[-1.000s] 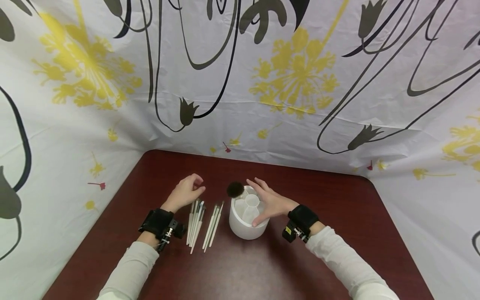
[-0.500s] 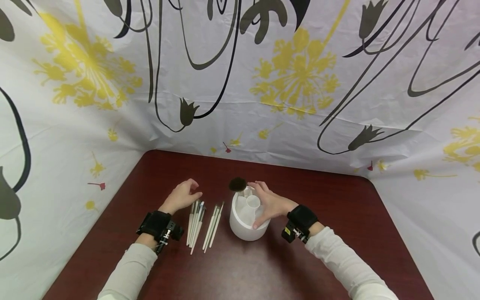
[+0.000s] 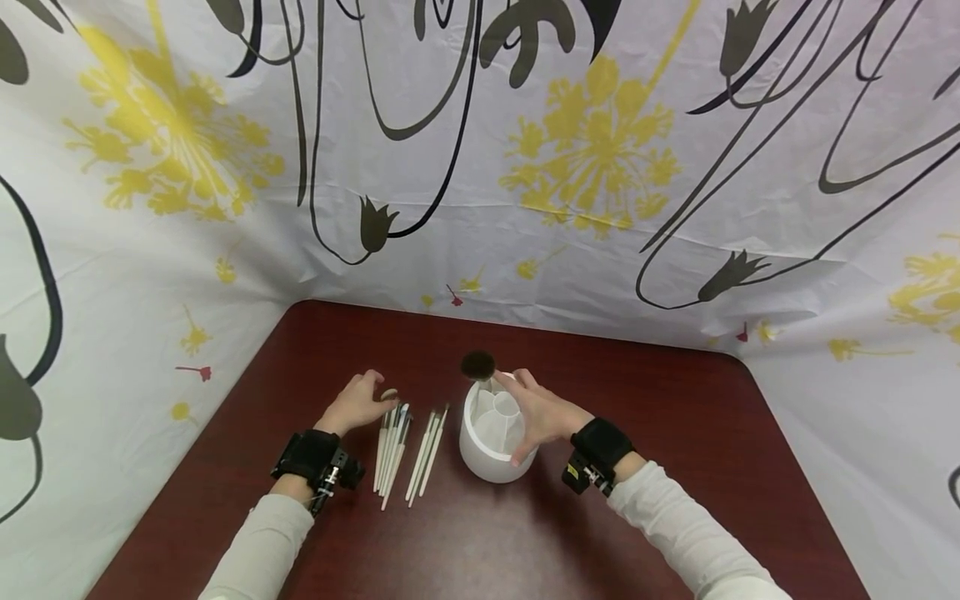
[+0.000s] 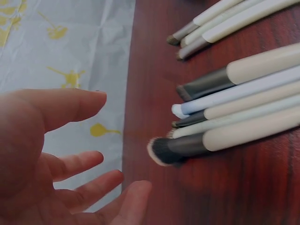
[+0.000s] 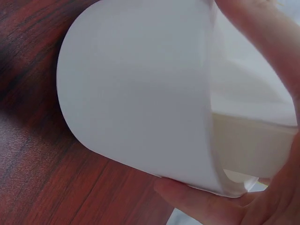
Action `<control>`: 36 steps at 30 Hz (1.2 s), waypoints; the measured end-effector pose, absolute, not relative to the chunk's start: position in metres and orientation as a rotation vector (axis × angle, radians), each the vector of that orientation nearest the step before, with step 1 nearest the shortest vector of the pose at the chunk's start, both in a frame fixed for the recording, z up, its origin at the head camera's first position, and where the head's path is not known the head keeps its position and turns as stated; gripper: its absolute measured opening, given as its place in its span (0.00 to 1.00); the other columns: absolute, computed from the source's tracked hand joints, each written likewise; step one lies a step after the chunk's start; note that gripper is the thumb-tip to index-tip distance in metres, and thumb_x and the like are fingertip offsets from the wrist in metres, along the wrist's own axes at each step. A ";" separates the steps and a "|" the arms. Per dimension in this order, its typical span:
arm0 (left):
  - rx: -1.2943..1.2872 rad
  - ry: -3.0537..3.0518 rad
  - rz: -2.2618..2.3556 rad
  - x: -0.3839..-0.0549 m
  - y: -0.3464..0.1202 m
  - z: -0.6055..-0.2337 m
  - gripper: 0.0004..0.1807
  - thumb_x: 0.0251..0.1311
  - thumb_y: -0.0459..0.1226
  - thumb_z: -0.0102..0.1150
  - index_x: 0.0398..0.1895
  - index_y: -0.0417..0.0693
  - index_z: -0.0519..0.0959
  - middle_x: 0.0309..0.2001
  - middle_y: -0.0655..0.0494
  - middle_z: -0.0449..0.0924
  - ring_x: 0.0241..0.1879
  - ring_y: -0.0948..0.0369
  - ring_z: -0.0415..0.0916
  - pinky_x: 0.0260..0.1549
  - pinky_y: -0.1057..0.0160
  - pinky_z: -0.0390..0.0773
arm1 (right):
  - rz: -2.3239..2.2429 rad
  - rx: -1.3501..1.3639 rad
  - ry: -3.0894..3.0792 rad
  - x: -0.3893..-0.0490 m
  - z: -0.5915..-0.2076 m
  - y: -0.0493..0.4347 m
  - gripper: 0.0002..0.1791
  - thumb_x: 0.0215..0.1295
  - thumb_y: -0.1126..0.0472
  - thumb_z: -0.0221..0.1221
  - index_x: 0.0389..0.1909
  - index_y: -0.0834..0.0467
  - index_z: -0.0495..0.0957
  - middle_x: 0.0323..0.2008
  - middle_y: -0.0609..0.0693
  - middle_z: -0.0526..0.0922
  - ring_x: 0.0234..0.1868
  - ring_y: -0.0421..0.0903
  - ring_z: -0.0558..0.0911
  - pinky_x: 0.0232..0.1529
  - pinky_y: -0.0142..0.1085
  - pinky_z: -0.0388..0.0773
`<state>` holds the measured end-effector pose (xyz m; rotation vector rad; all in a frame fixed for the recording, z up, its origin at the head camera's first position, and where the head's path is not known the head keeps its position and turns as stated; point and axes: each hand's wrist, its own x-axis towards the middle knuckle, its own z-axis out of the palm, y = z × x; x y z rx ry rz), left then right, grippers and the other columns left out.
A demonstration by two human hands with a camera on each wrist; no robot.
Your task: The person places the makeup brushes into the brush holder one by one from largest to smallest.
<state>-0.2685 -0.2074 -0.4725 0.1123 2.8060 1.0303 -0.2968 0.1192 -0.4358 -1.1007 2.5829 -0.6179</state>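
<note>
Gripped by right hand [image 3: 551,414]: white cup [image 3: 487,463]; seemingly done, inside, eleven o'clock: dark-tipped brush [image 3: 477,365]. Fingers relaxed, empty: left hand [image 3: 354,407]. Seemingly remaining, cup's nine o'clock: smaller bunch [image 3: 425,457], larger bunch [image 3: 391,454].

White container [image 3: 491,462], cream-handled brushes [image 4: 253,100], reddish-brown table [image 3: 637,533]

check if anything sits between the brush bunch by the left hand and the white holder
Yes: a smaller group of brushes lies on the table between the bunch and the white holder. The right hand grips the holder from its far side, outside that gap.
</note>
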 end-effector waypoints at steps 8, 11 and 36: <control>-0.005 2.720 1.012 -0.263 -0.205 -0.483 0.32 0.56 0.39 0.56 0.59 0.30 0.58 0.55 0.27 0.58 0.37 0.48 0.71 0.30 0.57 0.71 | -0.637 -1.075 2.636 -0.293 -0.437 0.118 0.73 0.16 0.49 0.78 0.69 0.54 0.46 0.51 0.58 0.60 0.46 0.52 0.72 0.43 0.39 0.74; -0.030 2.701 1.019 -0.264 -0.204 -0.489 0.30 0.55 0.37 0.56 0.57 0.29 0.59 0.52 0.29 0.61 0.30 0.53 0.70 0.24 0.61 0.69 | -0.633 -1.080 2.645 -0.293 -0.437 0.117 0.72 0.17 0.48 0.78 0.69 0.55 0.47 0.51 0.58 0.60 0.47 0.53 0.72 0.43 0.40 0.74; -0.101 2.692 1.025 -0.268 -0.198 -0.509 0.22 0.58 0.31 0.51 0.53 0.25 0.63 0.28 0.45 0.71 0.15 0.61 0.62 0.16 0.66 0.62 | -0.633 -1.064 2.614 -0.293 -0.436 0.118 0.71 0.19 0.47 0.78 0.69 0.55 0.46 0.52 0.58 0.59 0.48 0.53 0.71 0.42 0.40 0.74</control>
